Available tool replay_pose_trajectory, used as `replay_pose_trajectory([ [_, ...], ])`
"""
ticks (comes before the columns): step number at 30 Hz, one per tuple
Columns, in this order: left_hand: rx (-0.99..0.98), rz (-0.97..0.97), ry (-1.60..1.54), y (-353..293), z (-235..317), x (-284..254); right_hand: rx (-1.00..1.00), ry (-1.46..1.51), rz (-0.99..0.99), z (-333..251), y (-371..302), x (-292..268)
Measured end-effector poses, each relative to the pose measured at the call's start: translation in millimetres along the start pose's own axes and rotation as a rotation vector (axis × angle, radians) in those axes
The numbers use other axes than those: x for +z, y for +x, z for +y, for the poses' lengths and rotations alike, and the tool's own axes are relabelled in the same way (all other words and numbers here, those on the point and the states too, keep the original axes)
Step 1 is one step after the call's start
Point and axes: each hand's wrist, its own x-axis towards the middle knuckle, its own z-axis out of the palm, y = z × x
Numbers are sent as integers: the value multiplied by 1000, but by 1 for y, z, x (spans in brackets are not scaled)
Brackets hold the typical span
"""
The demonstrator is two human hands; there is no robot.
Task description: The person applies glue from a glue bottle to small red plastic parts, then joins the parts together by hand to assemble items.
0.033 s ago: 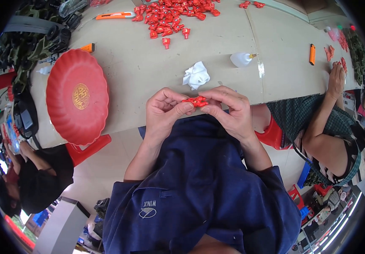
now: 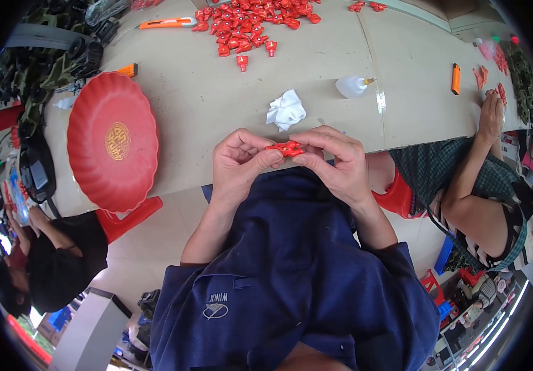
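Here both hands meet just above the near edge of the table (image 2: 316,93), pinching one small red plastic piece (image 2: 285,148) between them. The left hand (image 2: 237,166) has thumb and forefinger closed on the piece's left end, and the right hand (image 2: 334,162) grips the right end the same way, the other fingers curled loosely. The piece lies with its long axis running left to right, roughly level, one end toward each hand; which end is its front is too small to tell. It looks like a fitting or pressing step on a single piece, so the next move would call for a steady squeeze along that axis without twisting. Far across the table lies a heap of red pieces (image 2: 248,25), with a crumpled white tissue (image 2: 285,109) nearer and a red scalloped plate (image 2: 113,141) to the left.
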Motion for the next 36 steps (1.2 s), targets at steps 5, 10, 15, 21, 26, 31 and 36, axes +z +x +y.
replay_pose_trajectory([
  [5, -29, 14, 78, -2, 0, 0, -1, -15, -5, 0, -2, -1],
  [10, -66, 16, 78, -2, 3, 1, -30, -26, -8, 1, -3, -2],
  [15, -76, 20, 64, -3, 3, 1, -46, -27, -5, 1, -4, -1],
  [21, -81, 32, 65, -4, 3, 1, -40, -39, -6, 2, -4, -2],
  [26, -62, 22, 56, -5, 4, 3, -71, -105, -19, 0, -3, -3],
  [31, 70, -38, 103, -6, 3, 5, -114, -113, -21, 2, -4, -4],
  [36, 84, -46, 129, -6, 3, 5, -140, -136, -28, 3, -4, -6],
])
